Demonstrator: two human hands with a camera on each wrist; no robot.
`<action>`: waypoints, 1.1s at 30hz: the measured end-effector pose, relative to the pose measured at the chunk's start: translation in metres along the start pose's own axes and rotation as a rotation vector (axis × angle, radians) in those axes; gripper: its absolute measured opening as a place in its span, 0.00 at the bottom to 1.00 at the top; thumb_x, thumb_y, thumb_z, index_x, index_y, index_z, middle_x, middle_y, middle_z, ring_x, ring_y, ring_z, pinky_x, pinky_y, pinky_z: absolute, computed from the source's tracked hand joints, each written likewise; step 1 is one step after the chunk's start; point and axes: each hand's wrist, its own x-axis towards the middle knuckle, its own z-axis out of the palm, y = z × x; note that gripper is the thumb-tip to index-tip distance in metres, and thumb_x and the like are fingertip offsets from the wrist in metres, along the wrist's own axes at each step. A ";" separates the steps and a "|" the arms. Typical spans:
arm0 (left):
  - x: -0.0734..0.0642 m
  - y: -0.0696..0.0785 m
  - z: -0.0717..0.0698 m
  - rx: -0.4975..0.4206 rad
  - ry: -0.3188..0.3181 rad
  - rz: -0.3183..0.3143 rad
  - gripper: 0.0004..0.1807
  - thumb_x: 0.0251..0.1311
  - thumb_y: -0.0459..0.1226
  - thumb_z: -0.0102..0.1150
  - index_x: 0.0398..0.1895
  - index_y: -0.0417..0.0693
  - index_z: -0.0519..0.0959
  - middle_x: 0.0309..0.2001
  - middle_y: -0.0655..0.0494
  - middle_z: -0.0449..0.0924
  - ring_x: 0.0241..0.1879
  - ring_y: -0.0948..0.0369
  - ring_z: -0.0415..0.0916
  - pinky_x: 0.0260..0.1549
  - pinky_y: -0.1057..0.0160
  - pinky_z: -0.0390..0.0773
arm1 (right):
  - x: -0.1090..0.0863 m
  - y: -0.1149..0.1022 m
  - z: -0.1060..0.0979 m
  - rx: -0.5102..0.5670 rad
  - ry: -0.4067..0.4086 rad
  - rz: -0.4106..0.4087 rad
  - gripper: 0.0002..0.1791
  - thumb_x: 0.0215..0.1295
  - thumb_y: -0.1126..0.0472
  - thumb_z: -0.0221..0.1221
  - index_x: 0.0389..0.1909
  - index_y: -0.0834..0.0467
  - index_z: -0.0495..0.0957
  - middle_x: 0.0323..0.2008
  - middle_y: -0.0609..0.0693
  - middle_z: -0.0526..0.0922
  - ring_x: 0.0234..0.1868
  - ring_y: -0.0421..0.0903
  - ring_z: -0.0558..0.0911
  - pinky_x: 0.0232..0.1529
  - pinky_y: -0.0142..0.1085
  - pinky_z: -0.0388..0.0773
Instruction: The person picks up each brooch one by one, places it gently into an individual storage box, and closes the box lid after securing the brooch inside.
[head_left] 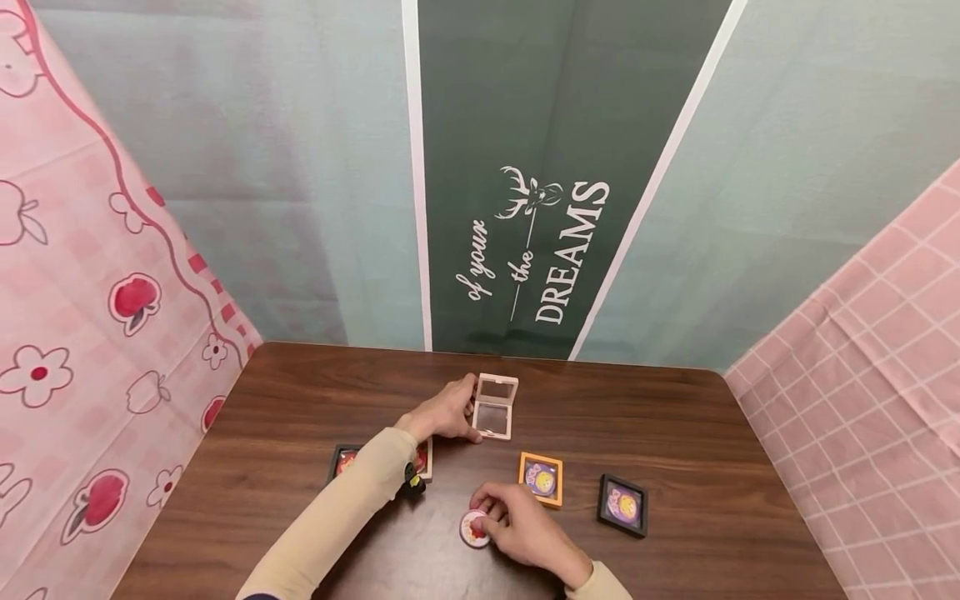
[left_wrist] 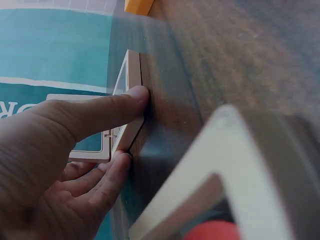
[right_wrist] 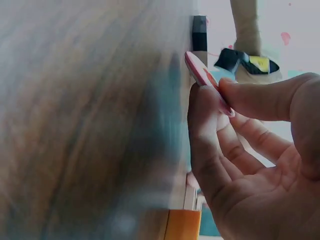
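Note:
A pale pink hinged display frame (head_left: 492, 421) stands unfolded near the middle of the table, its two clear windows showing nothing inside. My left hand (head_left: 447, 408) grips its left side; the thumb and fingers lie at different points along the edge in the left wrist view, where the frame (left_wrist: 131, 105) also shows. Nearer to me, my right hand (head_left: 525, 525) pinches a round medallion (head_left: 474, 530) between thumb and index finger. In the right wrist view the medallion (right_wrist: 204, 75) is tilted, seen nearly edge-on, with a pinkish rim.
To the right lie an orange frame (head_left: 553, 467) and a black frame (head_left: 622, 506), each holding a round purple-and-yellow piece. Partly behind my left forearm are another black frame (head_left: 337, 458) and a light-edged frame (head_left: 429, 460) with red contents. Curtains hang around the table (head_left: 675, 433).

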 end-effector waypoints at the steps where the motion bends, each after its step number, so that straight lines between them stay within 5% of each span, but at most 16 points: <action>1: -0.002 0.001 0.000 0.003 -0.002 0.001 0.44 0.43 0.36 0.89 0.60 0.37 0.69 0.40 0.50 0.79 0.40 0.60 0.76 0.40 0.63 0.78 | 0.000 0.000 -0.001 0.008 0.008 0.003 0.02 0.72 0.65 0.68 0.41 0.57 0.84 0.28 0.47 0.85 0.27 0.28 0.79 0.28 0.27 0.79; 11: -0.016 0.006 0.003 0.059 -0.055 0.035 0.41 0.40 0.38 0.91 0.53 0.42 0.71 0.38 0.52 0.78 0.36 0.64 0.74 0.37 0.66 0.78 | 0.002 0.000 -0.007 0.126 0.087 0.036 0.05 0.70 0.71 0.67 0.43 0.62 0.82 0.33 0.52 0.86 0.28 0.37 0.85 0.29 0.30 0.83; 25: -0.043 0.012 0.009 0.097 -0.067 0.047 0.39 0.41 0.40 0.91 0.52 0.47 0.72 0.43 0.54 0.78 0.40 0.63 0.75 0.39 0.66 0.79 | 0.006 0.002 -0.015 0.138 0.183 0.054 0.06 0.69 0.73 0.66 0.44 0.64 0.82 0.33 0.55 0.85 0.26 0.40 0.85 0.27 0.31 0.82; 33: -0.056 0.014 0.013 0.108 -0.063 0.044 0.38 0.39 0.41 0.91 0.46 0.45 0.71 0.38 0.56 0.76 0.35 0.66 0.72 0.35 0.68 0.76 | 0.010 0.002 -0.021 0.195 0.218 0.085 0.07 0.70 0.73 0.65 0.47 0.67 0.82 0.35 0.59 0.84 0.26 0.40 0.86 0.29 0.41 0.87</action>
